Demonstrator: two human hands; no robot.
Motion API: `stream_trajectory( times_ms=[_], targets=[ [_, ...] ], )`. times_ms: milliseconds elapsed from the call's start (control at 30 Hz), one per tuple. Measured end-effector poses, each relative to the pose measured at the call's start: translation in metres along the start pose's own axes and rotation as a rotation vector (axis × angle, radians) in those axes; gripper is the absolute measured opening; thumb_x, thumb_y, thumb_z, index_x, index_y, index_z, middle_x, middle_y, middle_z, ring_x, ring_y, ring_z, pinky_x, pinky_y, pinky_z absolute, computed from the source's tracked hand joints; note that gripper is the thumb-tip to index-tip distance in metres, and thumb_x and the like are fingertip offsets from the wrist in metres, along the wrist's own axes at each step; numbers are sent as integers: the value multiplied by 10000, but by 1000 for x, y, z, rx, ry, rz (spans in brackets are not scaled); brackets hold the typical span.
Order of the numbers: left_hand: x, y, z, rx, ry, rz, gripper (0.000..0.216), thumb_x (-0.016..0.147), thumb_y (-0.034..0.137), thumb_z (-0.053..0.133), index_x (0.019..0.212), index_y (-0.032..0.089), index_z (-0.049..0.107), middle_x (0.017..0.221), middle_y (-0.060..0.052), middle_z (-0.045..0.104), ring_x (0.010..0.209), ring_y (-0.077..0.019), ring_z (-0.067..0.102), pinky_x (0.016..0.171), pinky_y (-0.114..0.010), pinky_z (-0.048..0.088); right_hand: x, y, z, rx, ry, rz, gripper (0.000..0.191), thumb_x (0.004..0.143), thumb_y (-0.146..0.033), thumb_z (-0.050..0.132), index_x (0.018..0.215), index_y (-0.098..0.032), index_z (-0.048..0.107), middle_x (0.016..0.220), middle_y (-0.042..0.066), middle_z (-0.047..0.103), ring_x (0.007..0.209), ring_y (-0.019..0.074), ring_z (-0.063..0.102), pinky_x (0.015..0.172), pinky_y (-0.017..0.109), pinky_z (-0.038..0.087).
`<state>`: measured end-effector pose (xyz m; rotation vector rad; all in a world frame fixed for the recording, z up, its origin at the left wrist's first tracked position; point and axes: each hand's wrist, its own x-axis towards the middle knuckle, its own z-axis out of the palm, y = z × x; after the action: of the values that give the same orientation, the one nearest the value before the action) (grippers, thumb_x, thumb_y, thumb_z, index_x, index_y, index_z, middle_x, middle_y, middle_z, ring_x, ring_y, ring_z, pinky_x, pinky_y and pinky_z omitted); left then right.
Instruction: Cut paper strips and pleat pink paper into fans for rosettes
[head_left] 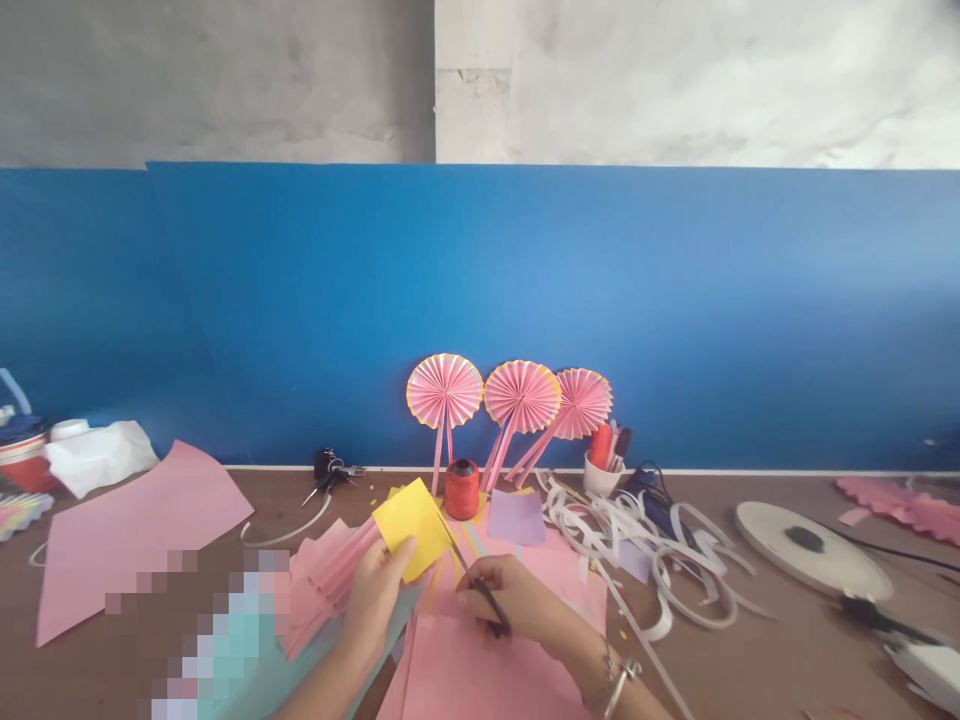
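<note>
My left hand (376, 590) pinches the lower left corner of a square yellow paper (415, 525), held up over the table. In my right hand (506, 595) is a pair of black-handled scissors (491, 604), its blades lying along the right edge of the yellow paper. Whether the blades are apart cannot be made out. Below my hands lie pink sheets (465, 665). Beside my left hand is folded pink paper (322, 580). A red thread spool (462, 490) stands just beyond the scissors, with a purple paper square (517, 517) to its right.
Three pink paper fans (445, 392) lean against the blue panel (525, 270). White strips (622, 525) lie tangled at right, near a white cup (601, 475) of pens. Farther right is a round white disc (787, 550). A large pink sheet (142, 540) lies at left, near keys (330, 470).
</note>
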<state>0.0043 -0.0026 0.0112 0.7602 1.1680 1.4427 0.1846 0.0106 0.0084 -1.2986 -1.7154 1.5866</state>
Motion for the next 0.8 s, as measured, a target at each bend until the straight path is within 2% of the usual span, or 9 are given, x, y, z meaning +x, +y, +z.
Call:
stream_trajectory(
  times_ms=[500,800],
  targets=[
    [2,-5,-1,-21,-2,-25,341,594,328,778,841,136,643,847,-97,733,794,-253,700,673,-319,584,1,3,0,-30,22,-3,149,681,-265,596,769,-148,620,488,-53,543,402,84,522,371,157,347],
    [-1,-2,-1,-38,0,-32,287,619,305,776,817,135,656,832,-98,731,767,-246,705,680,-328,589,-2,-3,-1,-70,55,-22,113,655,-261,587,702,-159,600,465,-64,495,402,74,471,384,166,316]
  ],
)
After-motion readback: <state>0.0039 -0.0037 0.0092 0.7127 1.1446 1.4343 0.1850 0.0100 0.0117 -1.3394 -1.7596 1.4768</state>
